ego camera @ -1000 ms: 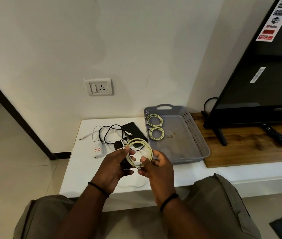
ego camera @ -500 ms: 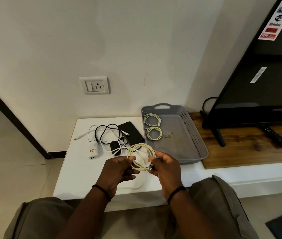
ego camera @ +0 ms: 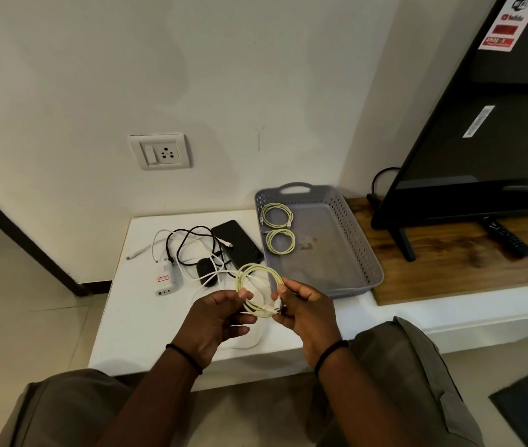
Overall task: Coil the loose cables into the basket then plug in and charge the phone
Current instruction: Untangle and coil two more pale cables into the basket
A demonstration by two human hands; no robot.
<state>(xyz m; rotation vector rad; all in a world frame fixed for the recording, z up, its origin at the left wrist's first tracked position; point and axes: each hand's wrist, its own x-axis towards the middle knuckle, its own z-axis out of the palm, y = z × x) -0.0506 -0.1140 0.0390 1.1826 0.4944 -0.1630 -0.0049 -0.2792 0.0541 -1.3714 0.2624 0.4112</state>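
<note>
A pale yellow cable coil hangs above the white shelf, held between both hands. My left hand pinches its left side. My right hand pinches the right side near the white plug end. The grey perforated basket stands to the right and holds two coiled yellow cables. The black phone lies flat beside the basket. A loose black cable, a white cable, a white charger and a black adapter lie tangled left of the phone.
A wall socket with a switch sits above the shelf. A television on legs and a remote occupy the wooden top at right. Another white cable lies near the shelf's front edge. My knees are below the shelf.
Both hands have shifted slightly right with the yellow coil and turned it; the view has also moved a little leftward and down.
</note>
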